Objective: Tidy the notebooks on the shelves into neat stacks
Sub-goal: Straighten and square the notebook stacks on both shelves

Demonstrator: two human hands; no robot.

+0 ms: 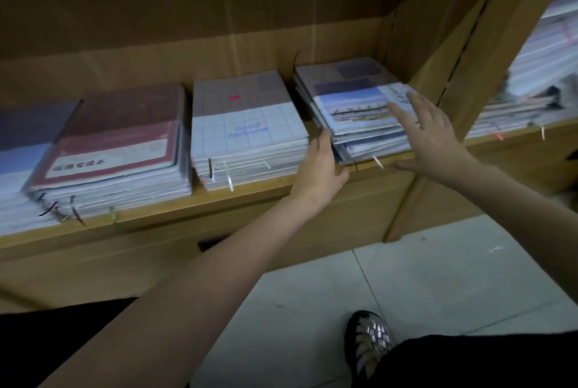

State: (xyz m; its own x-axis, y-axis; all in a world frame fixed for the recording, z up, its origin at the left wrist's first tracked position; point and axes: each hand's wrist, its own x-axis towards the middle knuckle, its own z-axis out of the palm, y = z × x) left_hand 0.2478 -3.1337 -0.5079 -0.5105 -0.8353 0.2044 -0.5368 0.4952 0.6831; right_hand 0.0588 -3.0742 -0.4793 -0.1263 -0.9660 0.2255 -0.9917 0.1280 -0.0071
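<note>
two stacks at 9 o'clock look squared; left hand [319,165] and right hand [428,134], fingers straight, press the uneven right stack [353,106].

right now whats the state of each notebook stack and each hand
right stack: uneven, top notebooks slid askew
middle stack: fairly squared
red-covered stack: slightly fanned at the edges
left hand: pressed against the right stack's left side
right hand: open, fingers flat on the right stack's top
</note>
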